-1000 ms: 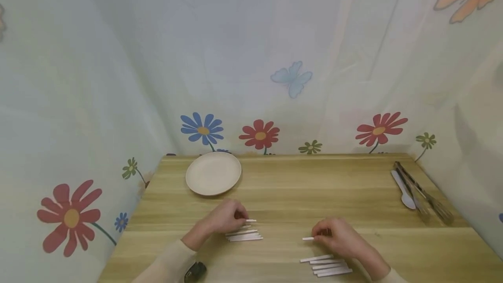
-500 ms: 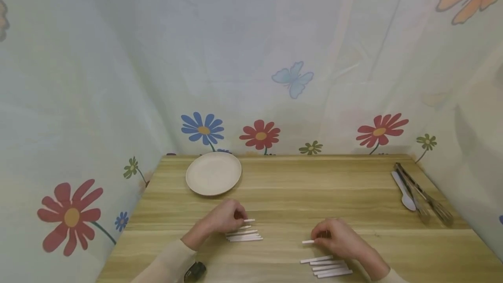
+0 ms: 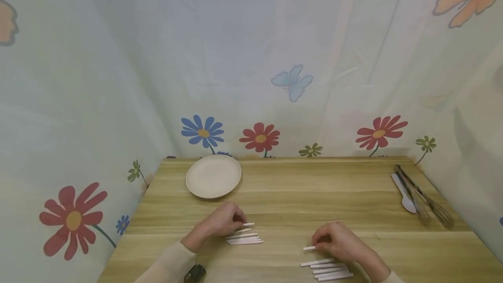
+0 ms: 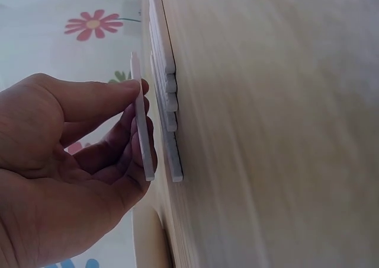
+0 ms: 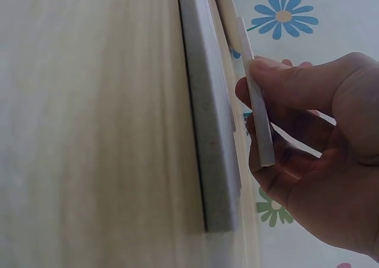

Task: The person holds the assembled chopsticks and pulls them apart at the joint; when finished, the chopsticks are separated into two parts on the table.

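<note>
My left hand pinches a thin white stick between thumb and fingers, held just above the tabletop. Beside it lies a left group of similar white sticks, side by side on the wood with their ends staggered. On the other side, my right hand pinches another white stick, its free end pointing left in the head view. Nearer to the body lies the right group of white sticks, roughly parallel, one set off to the left. The fingers partly cover both held sticks.
A round cream plate stands at the back left of the wooden table. At the right edge lie a white spoon and metal tongs. Printed curtains enclose the table. A small black object sits by the left sleeve.
My right hand has come slightly nearer to the right group with its stick. The left hand and its stick have barely shifted. The head view has tilted up a little.
</note>
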A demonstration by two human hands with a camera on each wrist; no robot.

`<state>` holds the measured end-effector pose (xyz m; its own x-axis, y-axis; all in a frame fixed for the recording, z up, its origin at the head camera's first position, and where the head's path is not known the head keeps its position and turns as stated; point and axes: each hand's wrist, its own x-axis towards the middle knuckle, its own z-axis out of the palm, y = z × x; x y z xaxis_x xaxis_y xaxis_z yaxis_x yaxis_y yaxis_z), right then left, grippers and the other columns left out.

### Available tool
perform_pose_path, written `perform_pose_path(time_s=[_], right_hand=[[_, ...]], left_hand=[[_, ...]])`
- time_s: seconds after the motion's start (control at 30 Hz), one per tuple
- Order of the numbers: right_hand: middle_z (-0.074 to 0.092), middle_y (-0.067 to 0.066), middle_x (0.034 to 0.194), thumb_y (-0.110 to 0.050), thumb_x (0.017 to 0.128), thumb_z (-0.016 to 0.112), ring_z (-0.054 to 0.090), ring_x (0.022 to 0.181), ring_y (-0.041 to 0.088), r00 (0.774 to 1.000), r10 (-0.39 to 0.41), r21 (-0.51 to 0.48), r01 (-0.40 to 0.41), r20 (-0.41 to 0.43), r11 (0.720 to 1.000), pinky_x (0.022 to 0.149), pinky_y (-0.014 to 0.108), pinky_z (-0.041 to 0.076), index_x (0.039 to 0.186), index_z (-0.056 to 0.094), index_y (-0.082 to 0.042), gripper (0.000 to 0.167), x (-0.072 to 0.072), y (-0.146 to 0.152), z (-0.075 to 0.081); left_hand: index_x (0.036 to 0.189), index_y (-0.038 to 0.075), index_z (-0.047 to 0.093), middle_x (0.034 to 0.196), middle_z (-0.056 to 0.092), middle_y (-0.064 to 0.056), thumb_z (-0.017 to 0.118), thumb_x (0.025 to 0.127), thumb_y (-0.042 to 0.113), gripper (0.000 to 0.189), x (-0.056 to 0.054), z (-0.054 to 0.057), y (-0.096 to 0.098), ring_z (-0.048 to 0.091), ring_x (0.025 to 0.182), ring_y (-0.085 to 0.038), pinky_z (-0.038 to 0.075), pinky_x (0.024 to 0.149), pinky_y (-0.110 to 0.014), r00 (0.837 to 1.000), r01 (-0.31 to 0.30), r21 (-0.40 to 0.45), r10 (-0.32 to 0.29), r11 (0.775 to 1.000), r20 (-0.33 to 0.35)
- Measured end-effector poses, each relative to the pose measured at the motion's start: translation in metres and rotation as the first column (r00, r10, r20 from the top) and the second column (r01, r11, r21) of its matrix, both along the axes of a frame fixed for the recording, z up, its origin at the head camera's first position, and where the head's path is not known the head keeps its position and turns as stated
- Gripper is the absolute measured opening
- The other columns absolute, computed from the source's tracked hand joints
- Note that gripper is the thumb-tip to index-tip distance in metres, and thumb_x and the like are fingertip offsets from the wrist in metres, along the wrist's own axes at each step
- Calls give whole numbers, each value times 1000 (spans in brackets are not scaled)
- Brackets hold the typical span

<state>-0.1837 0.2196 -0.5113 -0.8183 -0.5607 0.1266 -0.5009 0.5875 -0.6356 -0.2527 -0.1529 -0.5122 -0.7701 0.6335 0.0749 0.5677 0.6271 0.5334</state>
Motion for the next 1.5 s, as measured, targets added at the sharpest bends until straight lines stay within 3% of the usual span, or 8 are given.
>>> perform_pose_path(time_s=[0.37, 0.73, 1.07, 1.5], right_hand=[[68, -15, 80, -13, 79, 77, 55, 76, -5, 999, 30, 8, -30, 11, 1000, 66, 21, 46, 80, 72, -23, 10, 0, 2, -4], [68, -11, 76, -9, 78, 76, 54, 71, -5, 997, 45, -2, -45, 59, 999, 62, 20, 45, 79, 72, -20, 12, -2, -1, -4], [66, -16, 77, -10, 77, 77, 54, 69, -6, 995, 58, 19, -59, 77, 998, 61, 19, 46, 80, 72, -19, 11, -3, -2, -5], [65, -16, 78, -13, 78, 78, 54, 69, -6, 994, 72, 17, -74, 83, 997, 60, 19, 46, 80, 72, -20, 10, -1, -3, -6]], left_hand=[[80, 8, 76, 72, 68, 8, 72, 79, 1, 8, 0, 3, 0, 54, 66, 1, 46, 62, -18, 1000, -9, 11, 9, 1000, 12], [80, 10, 76, 70, 66, 10, 74, 78, 2, 8, -5, -1, -5, 52, 63, 3, 45, 59, -18, 1000, -7, 8, 6, 1000, 22], [80, 9, 75, 69, 66, 9, 74, 78, 1, 8, -5, 1, -6, 53, 62, 2, 46, 60, -18, 996, -9, 6, 9, 1000, 87], [79, 10, 75, 69, 66, 10, 75, 78, 2, 8, -3, -2, -9, 53, 62, 3, 46, 59, -17, 998, 7, 2, -7, 1000, 56]])
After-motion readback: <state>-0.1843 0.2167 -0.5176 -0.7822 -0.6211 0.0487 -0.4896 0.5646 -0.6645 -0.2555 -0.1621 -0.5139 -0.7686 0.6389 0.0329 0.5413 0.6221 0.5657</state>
